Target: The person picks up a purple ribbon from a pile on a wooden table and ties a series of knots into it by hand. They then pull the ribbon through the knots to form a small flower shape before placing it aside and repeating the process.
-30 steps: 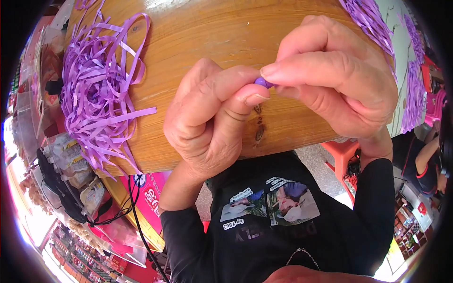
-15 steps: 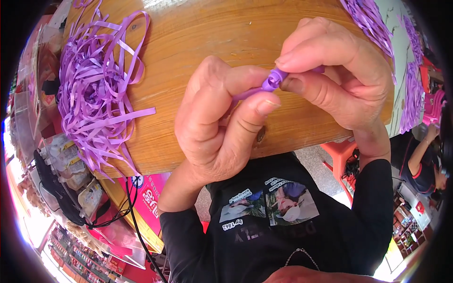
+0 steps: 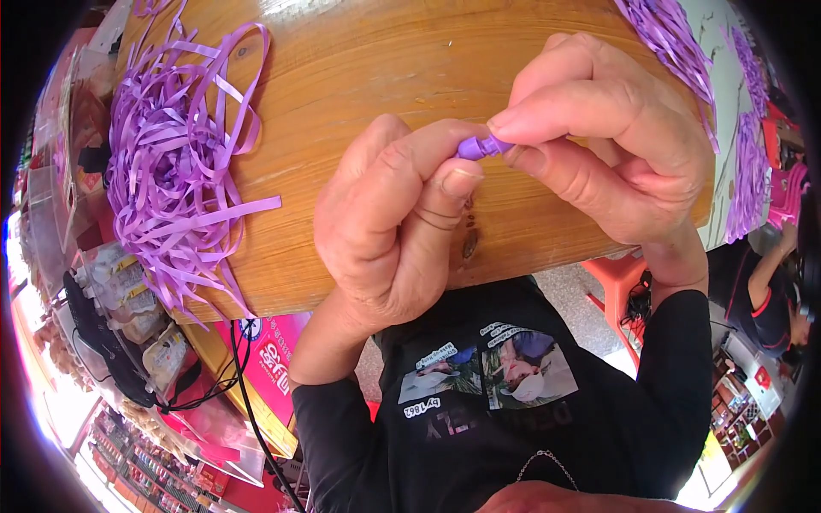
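A short piece of purple ribbon (image 3: 484,148), twisted or knotted into a small roll, is pinched between my two hands above the wooden table. Thumb and forefinger of my left hand (image 3: 389,218) grip its left end. On its right end the thumb and forefinger of my right hand (image 3: 611,137) are closed. The rest of the ribbon is hidden by my fingers. Left of my hands lies a loose, tangled pile of purple ribbons (image 3: 175,167), some looping over the table's left edge.
The wooden table (image 3: 342,68) has a white marbled surface (image 3: 718,171) at its right, with bundles of purple ribbon (image 3: 671,43). Clear bags and black cables (image 3: 235,376) are at the left. A red stool (image 3: 617,278) stands below the table, and another person (image 3: 761,291) is at far right.
The ribbon roll has turned and drawn tighter, its open loop no longer showing. My left fingertips have shifted slightly left; my right hand has stayed nearly in place.
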Tool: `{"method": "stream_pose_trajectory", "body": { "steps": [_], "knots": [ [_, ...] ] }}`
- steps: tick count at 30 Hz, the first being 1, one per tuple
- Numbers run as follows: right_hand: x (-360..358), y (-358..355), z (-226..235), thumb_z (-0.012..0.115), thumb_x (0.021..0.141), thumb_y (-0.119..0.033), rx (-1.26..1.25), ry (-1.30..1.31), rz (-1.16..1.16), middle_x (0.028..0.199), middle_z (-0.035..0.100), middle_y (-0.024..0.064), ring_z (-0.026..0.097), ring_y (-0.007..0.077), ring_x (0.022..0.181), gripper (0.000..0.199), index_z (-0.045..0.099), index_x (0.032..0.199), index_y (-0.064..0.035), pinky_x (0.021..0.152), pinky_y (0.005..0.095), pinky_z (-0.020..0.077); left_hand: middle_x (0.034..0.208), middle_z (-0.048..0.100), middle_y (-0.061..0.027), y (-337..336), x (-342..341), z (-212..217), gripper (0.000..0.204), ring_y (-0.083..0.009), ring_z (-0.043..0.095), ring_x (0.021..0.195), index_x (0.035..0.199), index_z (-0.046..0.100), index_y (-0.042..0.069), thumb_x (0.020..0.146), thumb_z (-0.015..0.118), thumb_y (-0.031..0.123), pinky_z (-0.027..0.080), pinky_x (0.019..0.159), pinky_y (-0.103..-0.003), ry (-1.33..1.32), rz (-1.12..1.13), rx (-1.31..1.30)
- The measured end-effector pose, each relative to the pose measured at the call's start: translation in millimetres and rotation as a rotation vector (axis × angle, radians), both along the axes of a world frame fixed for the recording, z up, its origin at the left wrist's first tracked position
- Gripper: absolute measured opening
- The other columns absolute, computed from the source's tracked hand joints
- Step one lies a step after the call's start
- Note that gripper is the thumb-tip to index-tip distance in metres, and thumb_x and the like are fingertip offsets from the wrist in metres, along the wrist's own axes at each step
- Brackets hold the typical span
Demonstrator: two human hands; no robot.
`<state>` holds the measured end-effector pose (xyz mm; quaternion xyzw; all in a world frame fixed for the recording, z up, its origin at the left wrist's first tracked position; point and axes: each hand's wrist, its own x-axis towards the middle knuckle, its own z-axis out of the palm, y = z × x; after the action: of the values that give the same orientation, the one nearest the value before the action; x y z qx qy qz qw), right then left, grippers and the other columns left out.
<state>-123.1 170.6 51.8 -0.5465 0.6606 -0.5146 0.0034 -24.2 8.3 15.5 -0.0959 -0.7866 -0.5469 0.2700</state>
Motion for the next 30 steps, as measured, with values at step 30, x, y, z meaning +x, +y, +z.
{"method": "stream_pose_trajectory", "body": {
  "steps": [30],
  "knots": [
    [-4.6,3.4,3.3,0.07,0.066,0.009,0.026,0.075,0.049,0.077,0.059,0.0126,0.054,0.0163,0.061,0.027,0.064,0.092,0.0038,0.05,0.0244,0.0389,0.061,0.051,-0.0045,1.7,1.3,4.5,0.01,-0.0132,0.048,0.051,0.092,0.064,-0.001,0.083,0.063,0.003,0.038,0.046,-0.025,-0.163,-0.141,0.126]
  ]
}}
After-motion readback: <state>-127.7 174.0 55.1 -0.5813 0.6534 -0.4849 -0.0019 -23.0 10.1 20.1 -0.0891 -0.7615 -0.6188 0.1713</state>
